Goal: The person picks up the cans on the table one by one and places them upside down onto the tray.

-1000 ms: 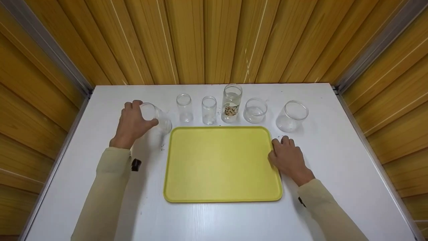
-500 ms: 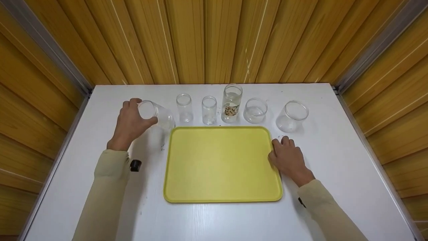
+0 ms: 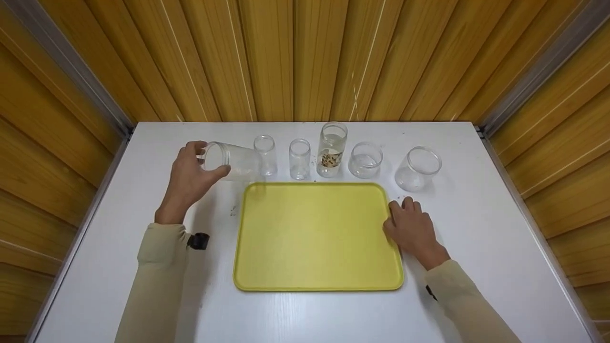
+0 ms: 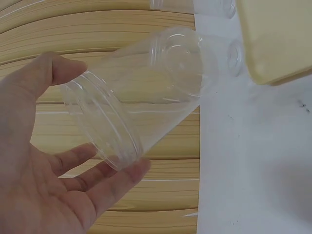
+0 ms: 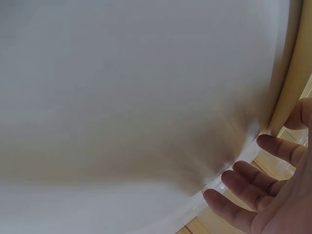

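Note:
My left hand [image 3: 187,178] grips a large clear jar [image 3: 240,161] round its threaded mouth, thumb on the near side and fingers on the far side. The jar is tipped almost level, its base pointing right. In the head view that base overlaps the leftmost slim jar [image 3: 265,147] and the back left corner of the yellow tray [image 3: 317,238]. The left wrist view shows the jar [image 4: 146,97] see-through, with nothing visible inside. At the tray's right edge rests my right hand [image 3: 413,231], its thumb by the rim. Its fingers [image 5: 234,207] are loosely extended at the white tabletop.
Behind the tray stand another slim jar [image 3: 299,159], a tall jar with a patterned label [image 3: 330,158], a short wide jar [image 3: 365,162] and a bigger wide jar [image 3: 414,174], all upright. Wood-patterned walls [image 3: 271,57] enclose the table's back and sides.
My left hand has tilted the large jar further, from a slant to nearly level, and its base has swung right and up. The right hand and tray have stayed in place.

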Available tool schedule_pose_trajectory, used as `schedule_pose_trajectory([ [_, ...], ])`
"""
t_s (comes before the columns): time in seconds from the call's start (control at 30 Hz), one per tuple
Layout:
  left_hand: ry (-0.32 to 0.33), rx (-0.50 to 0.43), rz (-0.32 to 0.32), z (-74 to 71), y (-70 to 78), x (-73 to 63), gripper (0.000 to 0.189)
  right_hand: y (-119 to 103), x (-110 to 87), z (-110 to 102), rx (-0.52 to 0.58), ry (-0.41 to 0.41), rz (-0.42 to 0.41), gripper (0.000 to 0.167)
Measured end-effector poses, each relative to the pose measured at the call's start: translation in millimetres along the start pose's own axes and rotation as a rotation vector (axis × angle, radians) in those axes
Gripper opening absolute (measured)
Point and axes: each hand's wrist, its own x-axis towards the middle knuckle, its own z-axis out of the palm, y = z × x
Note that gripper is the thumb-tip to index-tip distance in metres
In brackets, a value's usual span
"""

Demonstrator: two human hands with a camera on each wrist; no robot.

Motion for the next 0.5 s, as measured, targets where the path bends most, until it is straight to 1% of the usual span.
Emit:
schedule_pose_trajectory([
  [0.13, 0.013, -0.029, -0.003, -2.2, 3.7, -4.4, 0.078, -0.4, -1.0, -1.0, 0.008, -0.002, 0.005, 0.025],
  [0.33, 0.016, -0.102, -0.013, -5.1, 8.8, -11.8, 0.078, -0.8, -1.5, -1.6, 0.006, -0.009, 0.014, 0.032],
  [0.5, -0.002, -0.187, -0.031, -4.3, 13.7, -20.4, 0.077, -0.9, -1.4, -0.8, 0.002, 0.007, 0.001, 0.027],
])
